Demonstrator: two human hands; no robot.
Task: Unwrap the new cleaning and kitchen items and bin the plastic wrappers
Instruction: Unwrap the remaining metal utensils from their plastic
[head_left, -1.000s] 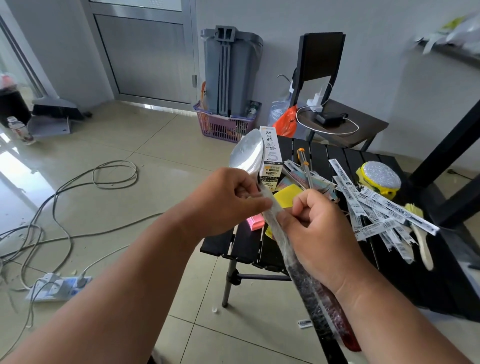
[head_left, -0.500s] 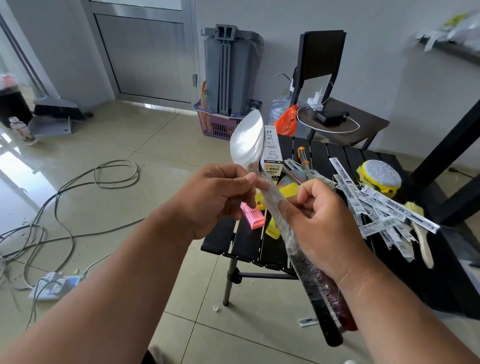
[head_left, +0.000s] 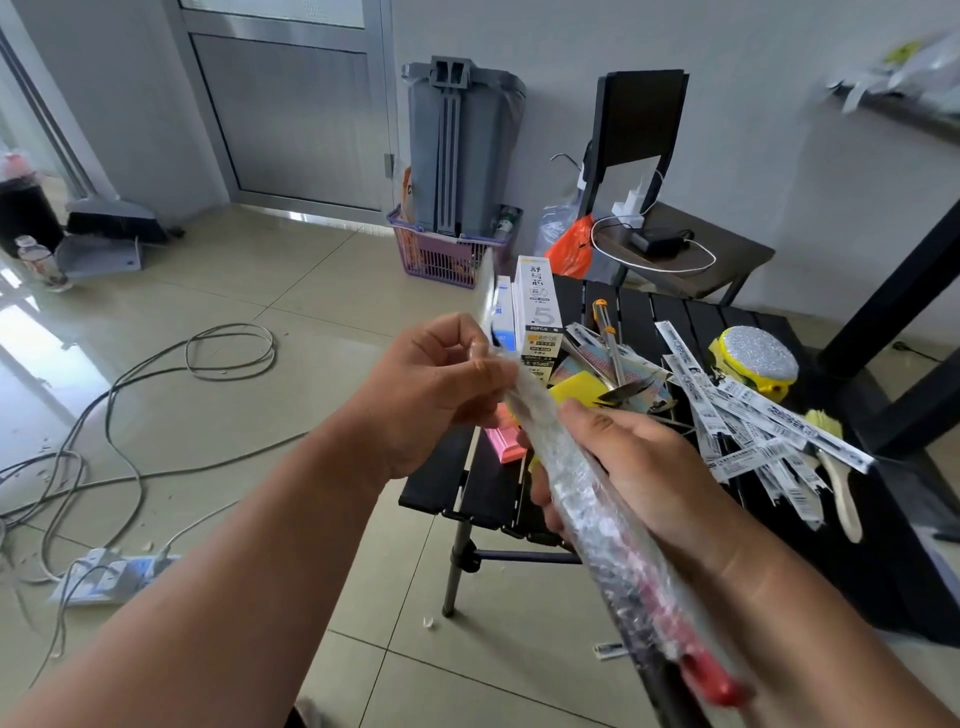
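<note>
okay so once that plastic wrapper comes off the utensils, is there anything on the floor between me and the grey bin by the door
Mostly open tile. The wrapper is gripped by both the left hand and the right hand. The grey bin stands beyond, with a purple basket at its foot. Loose cables lie off to the left.

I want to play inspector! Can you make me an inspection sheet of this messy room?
Surface: black slatted table, crowded.
Job's things: wrapped utensil, red and black handles showing through the plastic; round scrubber; brush.
Clutter: barcode strips, white box, pink block.
Hands: left hand pinches the wrapper's top; right hand grips its middle.
Cables: grey cords and power strip on floor.
Surroundings: grey bin, purple basket, chair.
</note>
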